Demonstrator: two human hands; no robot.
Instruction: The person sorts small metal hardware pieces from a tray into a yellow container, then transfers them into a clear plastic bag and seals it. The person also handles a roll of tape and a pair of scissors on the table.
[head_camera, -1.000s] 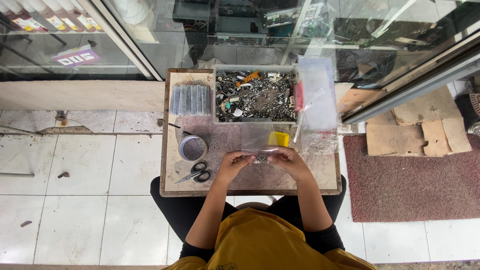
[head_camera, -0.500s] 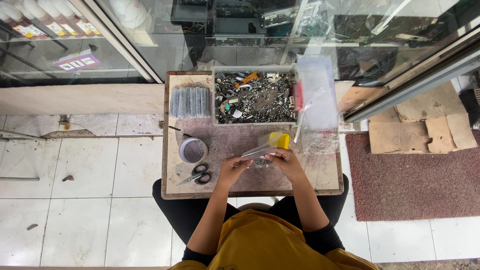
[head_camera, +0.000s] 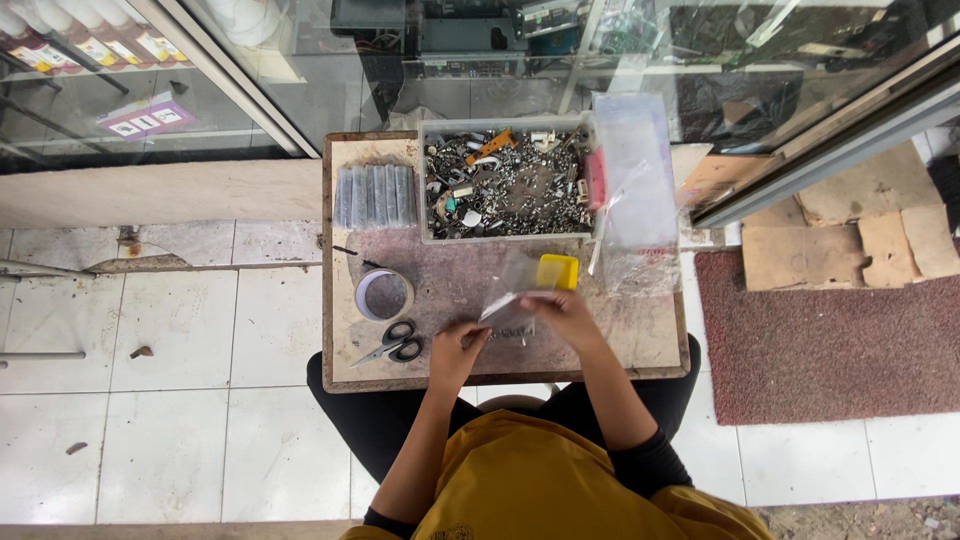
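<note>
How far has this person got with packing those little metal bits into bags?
Done, it seems: a row of filled packets lies at the table's far left. In hand: both the left hand and the right hand hold a small clear bag over the table. Left: the clear bin looks well stocked with small metal parts, so plenty likely remains.

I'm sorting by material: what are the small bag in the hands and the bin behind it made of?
Small bag: thin clear plastic film, glossy; the table shows through. Bin: looks like translucent rigid plastic, with a cloudy wall.
</note>
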